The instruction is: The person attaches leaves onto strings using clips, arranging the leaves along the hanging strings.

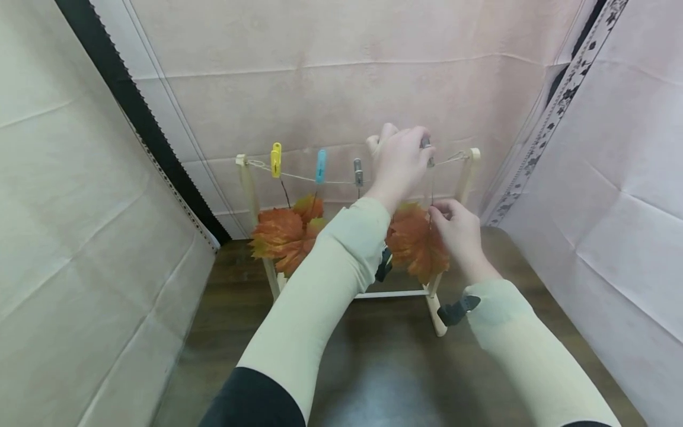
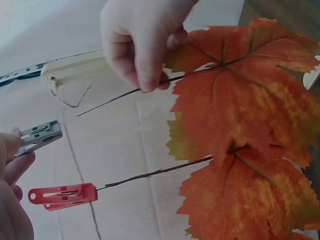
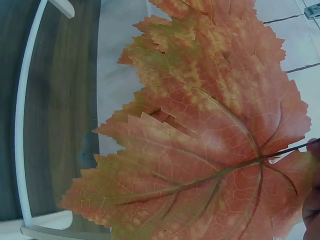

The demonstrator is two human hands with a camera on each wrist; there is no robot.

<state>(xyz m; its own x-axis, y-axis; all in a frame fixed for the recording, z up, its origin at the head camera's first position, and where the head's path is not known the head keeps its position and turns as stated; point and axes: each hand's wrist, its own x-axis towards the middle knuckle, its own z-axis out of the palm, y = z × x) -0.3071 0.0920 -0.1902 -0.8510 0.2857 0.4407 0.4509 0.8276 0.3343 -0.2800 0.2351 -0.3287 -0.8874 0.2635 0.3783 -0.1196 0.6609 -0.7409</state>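
My left hand (image 1: 400, 157) pinches a grey clothespin (image 2: 40, 137) by its handle end, beside the string (image 2: 73, 150). Lower down, the right hand (image 1: 459, 231) holds the thin stem (image 2: 112, 100) of an orange artificial leaf (image 2: 245, 95) between thumb and fingers. The stem's bare tip points at the string, a short way from the grey clothespin. A red clothespin (image 2: 65, 195) grips the string and the stem of a neighbouring leaf (image 2: 245, 200); the left hand and forearm hide it in the head view. In the right wrist view the held leaf (image 3: 200, 185) overlaps others.
The string runs between two posts of a wooden rack (image 1: 466, 178). Yellow (image 1: 275, 160), blue (image 1: 321, 166) and another grey clothespin (image 1: 358, 172) are clipped on it, with orange leaves (image 1: 283, 234) hanging at left. Pale cloth walls surround the dark wooden tabletop (image 1: 384, 356).
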